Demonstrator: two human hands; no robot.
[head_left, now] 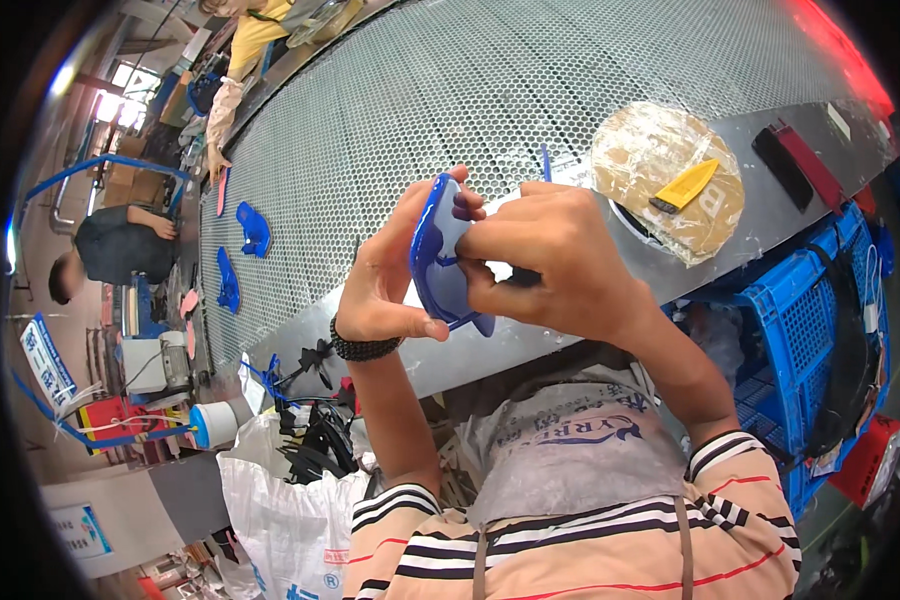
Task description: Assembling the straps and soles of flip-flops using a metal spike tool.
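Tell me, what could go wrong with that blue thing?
The blue piece might slip and fall if the left hand and right hand lose their grip. Fingers might also get pinched, since they are pressed close around it. And the yellow tool lying on the round cardboard might be sharp.

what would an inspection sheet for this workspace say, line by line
Surface: grey honeycomb-patterned worktop
Job's things: curved blue piece in hand; two other blue pieces on the worktop
Clutter: yellow tool on round brown disc
Hands: left hand holds the curved piece; right hand has fingers at its inner side, contact partly hidden
Cables: nothing identifiable with certainty
Surroundings: blue crate right; person in dark top left
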